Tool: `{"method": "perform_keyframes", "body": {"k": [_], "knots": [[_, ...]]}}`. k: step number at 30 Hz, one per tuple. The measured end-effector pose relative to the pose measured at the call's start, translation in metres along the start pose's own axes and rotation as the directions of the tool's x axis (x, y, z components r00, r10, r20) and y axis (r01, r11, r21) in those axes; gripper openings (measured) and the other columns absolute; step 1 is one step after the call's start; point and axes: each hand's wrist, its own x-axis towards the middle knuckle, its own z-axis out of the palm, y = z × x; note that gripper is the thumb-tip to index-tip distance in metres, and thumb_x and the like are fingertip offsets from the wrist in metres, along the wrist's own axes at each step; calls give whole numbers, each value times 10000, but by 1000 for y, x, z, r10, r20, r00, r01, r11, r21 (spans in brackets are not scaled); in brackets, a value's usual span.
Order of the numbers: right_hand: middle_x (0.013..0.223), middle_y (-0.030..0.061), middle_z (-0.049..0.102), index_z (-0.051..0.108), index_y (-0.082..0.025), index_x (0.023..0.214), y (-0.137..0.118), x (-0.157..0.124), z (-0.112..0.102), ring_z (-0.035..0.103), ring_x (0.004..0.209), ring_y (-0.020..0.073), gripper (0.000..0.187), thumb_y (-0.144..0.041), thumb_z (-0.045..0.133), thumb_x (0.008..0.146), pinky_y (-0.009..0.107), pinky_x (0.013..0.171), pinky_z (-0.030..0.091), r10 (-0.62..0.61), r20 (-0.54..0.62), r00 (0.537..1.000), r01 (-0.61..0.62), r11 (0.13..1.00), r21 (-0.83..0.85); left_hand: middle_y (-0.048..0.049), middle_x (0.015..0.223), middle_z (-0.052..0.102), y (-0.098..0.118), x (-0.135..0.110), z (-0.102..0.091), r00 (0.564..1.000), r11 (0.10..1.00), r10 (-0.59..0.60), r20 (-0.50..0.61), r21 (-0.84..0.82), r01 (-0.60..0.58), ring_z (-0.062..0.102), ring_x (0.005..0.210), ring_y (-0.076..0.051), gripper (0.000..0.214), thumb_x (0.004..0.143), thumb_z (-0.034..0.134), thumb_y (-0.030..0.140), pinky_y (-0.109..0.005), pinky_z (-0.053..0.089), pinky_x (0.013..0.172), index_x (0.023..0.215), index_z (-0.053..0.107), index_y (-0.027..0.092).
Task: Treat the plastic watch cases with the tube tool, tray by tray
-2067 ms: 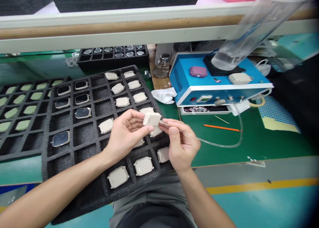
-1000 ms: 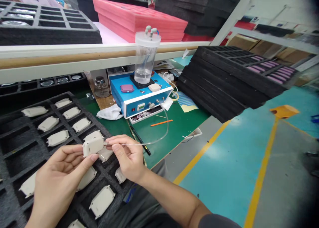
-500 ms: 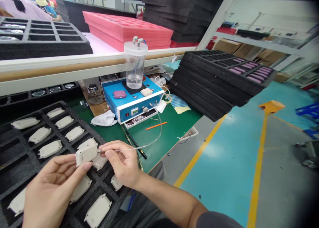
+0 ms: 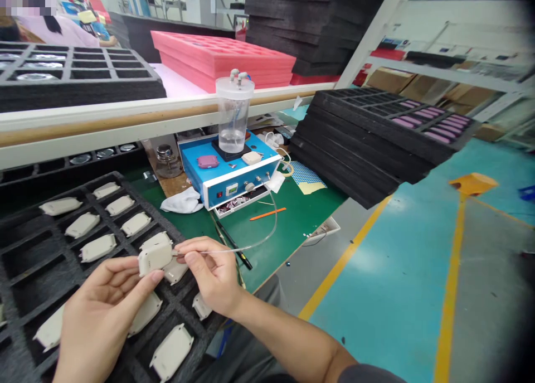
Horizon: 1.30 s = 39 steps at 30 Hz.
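My left hand (image 4: 106,310) is closed, pinching a cream watch case (image 4: 155,258) between thumb and fingers, above a black foam tray (image 4: 31,243). My right hand (image 4: 215,274) pinches a thin clear tube (image 4: 263,239) near its tip, which is at the right edge of that case. Whether the tip touches it I cannot tell. More cream watch cases (image 4: 172,352) lie in the tray's compartments below and around both hands. From the front of a blue dispensing box (image 4: 196,177) the tube curves down over the green mat.
A clear pressure cup (image 4: 234,115) stands on the box, with a purple case (image 4: 208,161) beside it. An orange stick (image 4: 267,214) and a black pen (image 4: 234,243) lie on the mat. Stacked black foam trays (image 4: 355,149) rise at right; a white cloth (image 4: 181,200) lies left.
The whole view has shifted, so the scene sits slightly farther right and lower. Both hands keep their hold on the case and the tube, with little change between them.
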Motion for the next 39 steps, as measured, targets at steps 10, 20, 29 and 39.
{"method": "perform_keyframes", "body": {"k": [10,20,29,39], "knots": [[1037,65,769,782,-239,1029,-3,-8,-3,766,920,170,148,-270,642,993,284,789,685,-38,-8,999,38,999,18,-76,854,809,2,-6,4,998,995,20,65,-100,-13,785,799,-202,464,556,1000,306,-265,646,777,845,672,148],[1032,80,773,774,-224,1012,-5,-9,-4,769,943,189,154,-287,634,999,303,778,701,-31,-16,999,30,999,-28,-55,845,803,3,-8,4,995,987,9,104,-162,8,775,819,-191,411,558,988,200,-253,631,805,831,684,159],[995,70,782,787,-200,970,-9,-23,-9,786,903,187,143,-271,664,985,307,781,694,-27,-78,997,21,997,-75,-46,844,785,-1,-14,6,998,980,29,60,-196,-16,756,768,-157,406,653,927,218,-237,601,758,937,644,156],[917,76,777,766,-148,923,-15,-30,-6,798,797,216,202,-348,739,927,363,722,697,67,-118,991,-73,996,-49,-79,950,780,37,-7,-103,975,965,210,-73,173,-195,732,835,-180,454,749,834,222,-275,586,762,1165,691,112]]}}
